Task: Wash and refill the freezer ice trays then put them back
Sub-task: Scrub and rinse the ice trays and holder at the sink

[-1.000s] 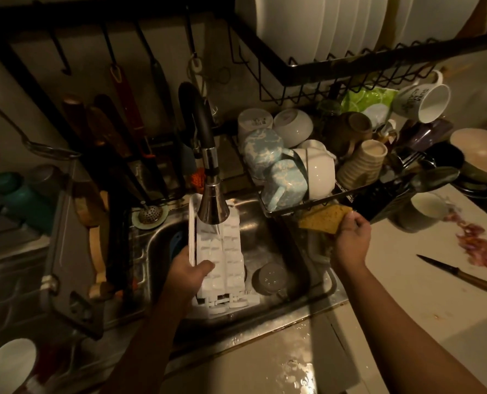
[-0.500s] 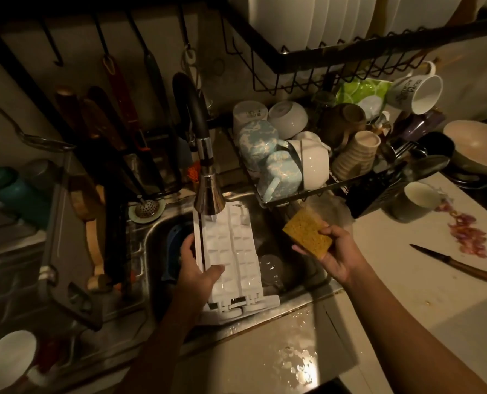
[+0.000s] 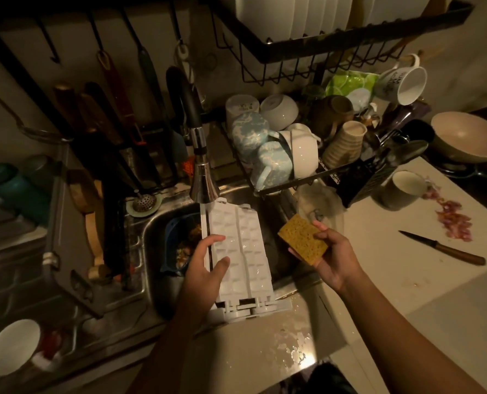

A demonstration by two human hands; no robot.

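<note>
Washing step: left grip [image 3: 205, 271] clasps the ice tray [image 3: 242, 251] over the sink [image 3: 155, 231], right grip [image 3: 333, 260] pinches the sponge [image 3: 302, 241]; scrubbing probably follows.

Your ice tray [image 3: 242, 251] looks like white moulded plastic, smooth and wet-glossy, while your sponge [image 3: 302, 241] is yellow, coarse, open-pored foam with a matt face. The sink [image 3: 154, 223] reads as stainless steel with dull reflections, and the faucet [image 3: 197, 139] pairs a matt black neck with a mirror-bright chrome spray head. Beside you the counter [image 3: 407, 280] is pale and smooth, gleaming where water sits on it, the knife [image 3: 441, 247] has a polished wooden handle, and the mugs [image 3: 273, 163] in the black wire dish rack [image 3: 293, 181] are glossy glazed ceramic.
</note>
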